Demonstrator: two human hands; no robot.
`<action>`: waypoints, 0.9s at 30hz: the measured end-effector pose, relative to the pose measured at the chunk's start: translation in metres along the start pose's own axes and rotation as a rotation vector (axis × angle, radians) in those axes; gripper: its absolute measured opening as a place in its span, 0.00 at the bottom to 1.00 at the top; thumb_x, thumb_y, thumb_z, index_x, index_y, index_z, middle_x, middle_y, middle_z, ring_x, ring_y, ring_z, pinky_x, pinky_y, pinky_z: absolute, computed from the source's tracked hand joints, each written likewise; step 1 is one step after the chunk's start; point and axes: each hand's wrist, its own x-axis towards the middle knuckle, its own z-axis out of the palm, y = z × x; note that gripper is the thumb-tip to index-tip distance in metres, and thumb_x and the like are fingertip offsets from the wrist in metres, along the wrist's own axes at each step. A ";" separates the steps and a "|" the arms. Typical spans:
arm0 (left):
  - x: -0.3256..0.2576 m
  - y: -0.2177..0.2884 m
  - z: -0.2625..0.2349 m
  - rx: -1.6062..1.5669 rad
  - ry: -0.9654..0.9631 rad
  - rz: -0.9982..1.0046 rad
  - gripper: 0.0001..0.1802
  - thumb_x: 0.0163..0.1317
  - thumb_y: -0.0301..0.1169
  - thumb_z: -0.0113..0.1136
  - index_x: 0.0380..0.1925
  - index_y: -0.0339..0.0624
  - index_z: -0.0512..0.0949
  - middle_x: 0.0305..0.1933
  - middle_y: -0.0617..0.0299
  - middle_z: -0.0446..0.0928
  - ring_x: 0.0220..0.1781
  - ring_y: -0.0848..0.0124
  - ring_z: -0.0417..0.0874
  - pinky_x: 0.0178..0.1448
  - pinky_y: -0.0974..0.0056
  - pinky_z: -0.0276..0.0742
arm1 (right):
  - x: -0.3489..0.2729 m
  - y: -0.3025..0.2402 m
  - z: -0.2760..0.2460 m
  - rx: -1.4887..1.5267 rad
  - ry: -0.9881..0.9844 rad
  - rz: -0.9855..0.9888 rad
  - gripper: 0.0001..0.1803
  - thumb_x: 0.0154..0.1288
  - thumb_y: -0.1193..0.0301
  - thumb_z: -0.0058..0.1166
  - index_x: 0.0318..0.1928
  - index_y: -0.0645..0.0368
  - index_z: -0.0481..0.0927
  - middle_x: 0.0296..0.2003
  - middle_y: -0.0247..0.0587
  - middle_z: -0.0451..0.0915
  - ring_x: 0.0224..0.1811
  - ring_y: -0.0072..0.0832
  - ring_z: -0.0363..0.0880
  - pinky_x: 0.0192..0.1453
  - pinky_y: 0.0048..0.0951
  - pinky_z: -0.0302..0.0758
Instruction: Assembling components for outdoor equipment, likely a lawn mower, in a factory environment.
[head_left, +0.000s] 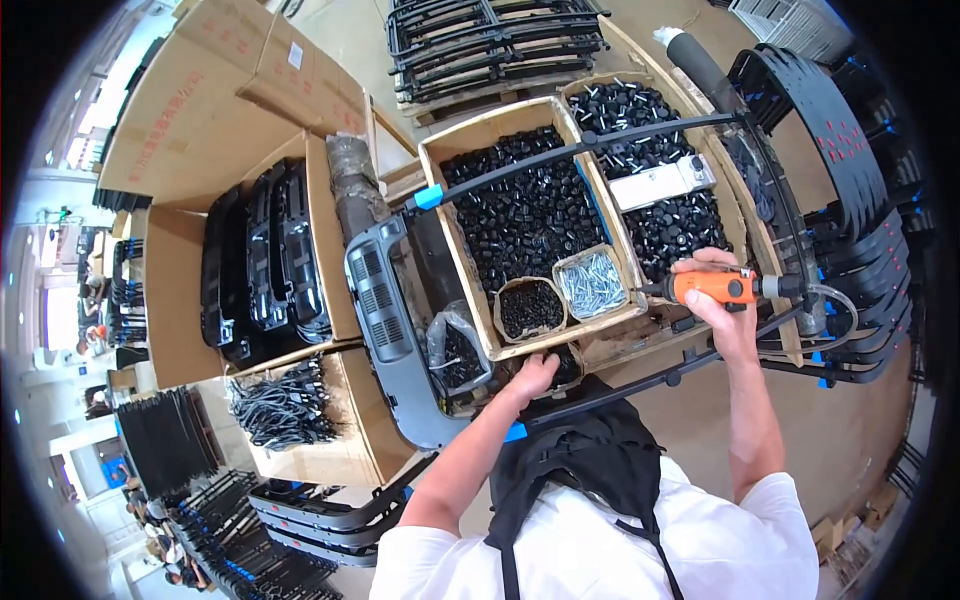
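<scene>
In my right hand [712, 305] is an orange power screwdriver [728, 287], gripped around its body. Its dark bit points left, toward a tray of silver screws [593, 284], and a clear hose [840, 300] trails from its other end. My left hand [535, 377] reaches down below the near edge of a wooden-rimmed bin [490, 349], among small dark parts. Its fingertips are hidden there, so I cannot tell what they hold. A black tubular frame with a grey plastic console [385, 300] lies around and across the bins, with blue tape on its corners.
Black caps [530, 220] fill the large bin, beside a small box of black screws [531, 308]. To the right, a white metal bar [660, 184] lies on black-headed bolts [625, 110]. Cartons hold black plastic covers [270, 260] and cables [285, 405]. Stacked frames [860, 240] stand at right.
</scene>
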 end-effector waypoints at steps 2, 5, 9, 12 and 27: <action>-0.015 0.030 -0.004 0.236 -0.114 0.096 0.36 0.80 0.52 0.51 0.76 0.37 0.70 0.76 0.45 0.74 0.79 0.52 0.72 0.83 0.57 0.63 | -0.005 0.011 -0.016 -0.001 0.025 0.001 0.30 0.63 0.74 0.69 0.65 0.63 0.75 0.54 0.49 0.87 0.57 0.33 0.86 0.66 0.37 0.81; -0.029 0.066 -0.019 0.089 -0.326 0.048 0.23 0.82 0.44 0.49 0.61 0.38 0.82 0.53 0.54 0.87 0.52 0.66 0.88 0.55 0.61 0.85 | -0.009 0.016 -0.023 0.039 0.044 0.061 0.31 0.62 0.73 0.69 0.65 0.63 0.74 0.55 0.49 0.87 0.58 0.33 0.85 0.68 0.39 0.80; -0.013 0.119 -0.053 0.225 0.046 0.243 0.21 0.81 0.45 0.55 0.53 0.37 0.85 0.46 0.54 0.88 0.46 0.65 0.89 0.51 0.58 0.86 | -0.021 0.029 -0.026 0.027 0.081 0.102 0.31 0.61 0.75 0.69 0.65 0.62 0.74 0.55 0.50 0.86 0.59 0.34 0.84 0.68 0.40 0.79; 0.054 0.126 -0.097 0.579 0.569 0.385 0.20 0.77 0.41 0.56 0.56 0.37 0.78 0.60 0.38 0.80 0.57 0.45 0.87 0.60 0.48 0.85 | -0.027 0.027 -0.019 0.032 0.073 0.128 0.31 0.61 0.74 0.69 0.65 0.61 0.75 0.55 0.51 0.86 0.58 0.34 0.85 0.68 0.40 0.79; 0.176 0.136 -0.132 0.930 0.785 0.111 0.12 0.76 0.27 0.55 0.55 0.42 0.69 0.55 0.42 0.75 0.48 0.46 0.91 0.50 0.49 0.91 | -0.038 0.052 0.010 0.029 0.072 0.284 0.31 0.62 0.75 0.72 0.64 0.62 0.75 0.56 0.49 0.86 0.58 0.32 0.85 0.65 0.37 0.82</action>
